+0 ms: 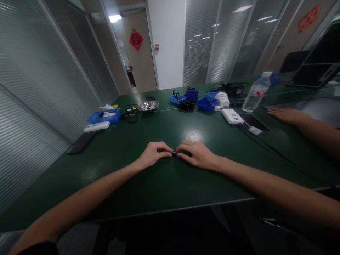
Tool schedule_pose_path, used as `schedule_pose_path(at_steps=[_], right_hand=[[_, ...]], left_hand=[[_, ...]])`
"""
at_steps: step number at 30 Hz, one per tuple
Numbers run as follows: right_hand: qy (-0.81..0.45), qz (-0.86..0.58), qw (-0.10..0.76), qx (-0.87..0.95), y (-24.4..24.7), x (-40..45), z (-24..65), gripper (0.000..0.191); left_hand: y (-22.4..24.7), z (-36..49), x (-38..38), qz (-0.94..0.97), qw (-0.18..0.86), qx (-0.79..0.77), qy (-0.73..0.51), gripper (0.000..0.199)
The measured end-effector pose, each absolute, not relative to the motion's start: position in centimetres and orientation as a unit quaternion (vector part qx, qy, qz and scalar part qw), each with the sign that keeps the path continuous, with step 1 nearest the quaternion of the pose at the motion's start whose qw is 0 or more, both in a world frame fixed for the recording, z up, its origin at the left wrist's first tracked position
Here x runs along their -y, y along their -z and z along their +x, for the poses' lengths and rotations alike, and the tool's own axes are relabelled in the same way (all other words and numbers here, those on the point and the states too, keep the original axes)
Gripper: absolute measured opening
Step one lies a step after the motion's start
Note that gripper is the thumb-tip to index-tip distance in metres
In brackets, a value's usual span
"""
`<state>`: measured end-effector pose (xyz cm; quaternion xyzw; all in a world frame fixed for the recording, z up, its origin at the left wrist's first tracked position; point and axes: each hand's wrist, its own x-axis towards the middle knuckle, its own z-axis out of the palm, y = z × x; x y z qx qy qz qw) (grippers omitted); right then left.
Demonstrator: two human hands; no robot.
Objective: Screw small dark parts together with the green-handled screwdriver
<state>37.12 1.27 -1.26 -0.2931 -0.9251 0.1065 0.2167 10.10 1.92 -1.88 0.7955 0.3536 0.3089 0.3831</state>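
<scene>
My left hand (155,154) and my right hand (196,154) meet near the middle of the green table (127,191). Between their fingertips is a small dark object (174,154), thin and lying crosswise. My left thumb and fingers pinch its left end. On the other side, my right thumb and fingers close on its right end. The fingers cover most of it, so its kind cannot be made out. Both wrists stay low, close to the tabletop.
Blue trays (207,103) and a metal bowl (148,106) stand at the back. To the right are a white power bank (232,116), a phone (255,122), a water bottle (257,92) and another person's hand (288,115). Another blue tray (104,116) sits left.
</scene>
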Motion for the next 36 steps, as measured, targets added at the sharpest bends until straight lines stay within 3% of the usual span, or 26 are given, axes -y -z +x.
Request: schedule_pose_path(at_steps=[8, 14, 17, 24, 30, 36], right_hand=[[-0.111, -0.293, 0.241, 0.918, 1.5, -1.4, 37.0, 0.027], [-0.120, -0.361, 0.284, 0.880, 1.4, -1.9, 37.2, 0.022], [-0.112, -0.404, 0.284, 0.862, 1.5, -2.2, 37.4, 0.018], [-0.108, -0.425, 0.283, 0.853, 1.8, -2.6, 37.6, 0.016], [-0.112, -0.424, 0.290, 0.851, 1.7, -2.5, 37.5, 0.019], [-0.115, -0.429, 0.291, 0.848, 1.9, -2.4, 37.5, 0.019]], left_hand=[[2.4, 10.1, -2.1, 0.799, 0.382, -0.364, -0.288, 0.030], [2.4, 10.3, -2.0, 0.770, 0.438, -0.362, -0.290, 0.068], [2.4, 10.4, -1.9, 0.768, 0.441, -0.358, -0.297, 0.073], [1.1, 10.5, -1.1, 0.837, 0.320, -0.360, -0.258, 0.022], [0.6, 10.3, -0.9, 0.874, 0.239, -0.340, -0.253, 0.015], [0.5, 11.2, -1.2, 0.905, 0.222, -0.283, -0.226, 0.023]])
